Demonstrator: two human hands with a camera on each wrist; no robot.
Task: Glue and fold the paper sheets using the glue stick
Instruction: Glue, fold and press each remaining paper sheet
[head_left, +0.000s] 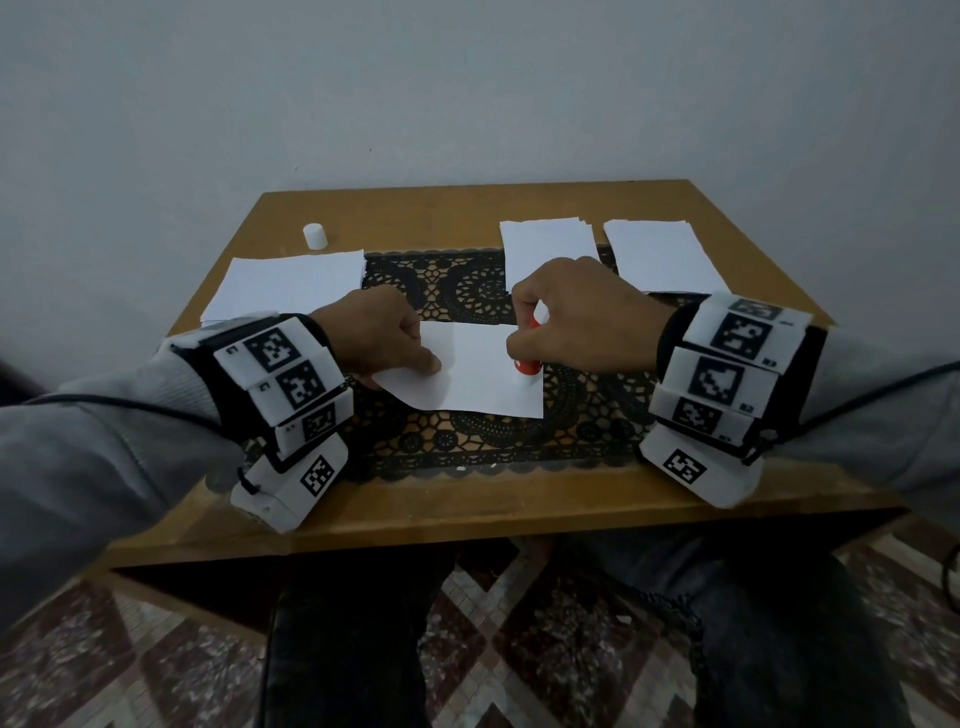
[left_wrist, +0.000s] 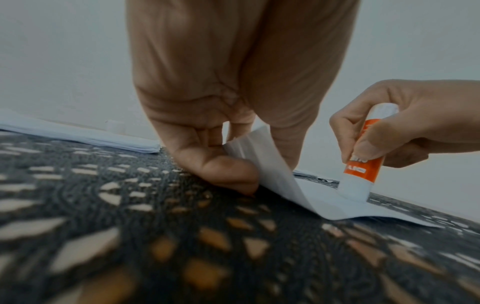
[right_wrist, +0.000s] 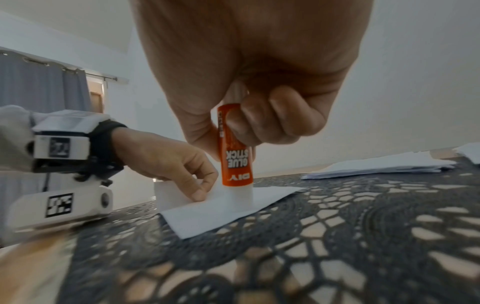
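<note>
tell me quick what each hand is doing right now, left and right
Left hand: pinches the raised left edge of the white paper sheet.
Right hand: grips the orange and white glue stick, tip down on that sheet.

1. Left hand (head_left: 374, 332) reaches in from the left, knuckles up, thumb and forefinger pinching the paper sheet (head_left: 478, 371) at its lifted edge.
2. Right hand (head_left: 576, 312) is curled, its grip closed round the upright glue stick (right_wrist: 235, 156).
3. Both forearms rest low, each wearing a marker-covered wrist rig (head_left: 283, 384).
</note>
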